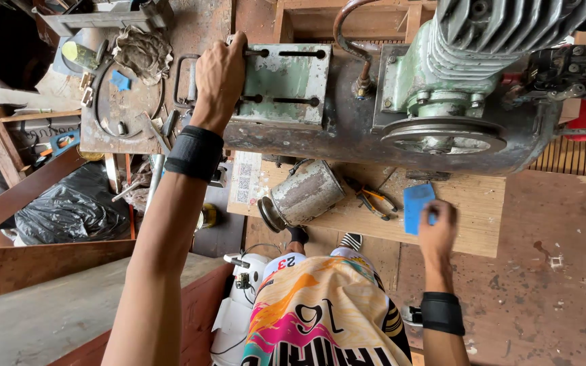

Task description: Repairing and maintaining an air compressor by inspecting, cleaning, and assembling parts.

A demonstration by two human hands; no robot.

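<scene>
Bracing left hand [220, 71] on the green motor plate [286, 85] atop the rusty compressor tank [347, 139], right hand [437, 234] pinching blue sandpaper [416, 205] over the plywood board [469, 210]. Sanding barely started, rust everywhere.

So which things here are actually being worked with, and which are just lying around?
In hand:
- left hand gripping the edge of the green slotted plate on the rusty compressor tank
- right hand holding a blue sheet

Lying about:
- metal can on its side on the board
- pliers
- crumpled rag
- black bag
</scene>
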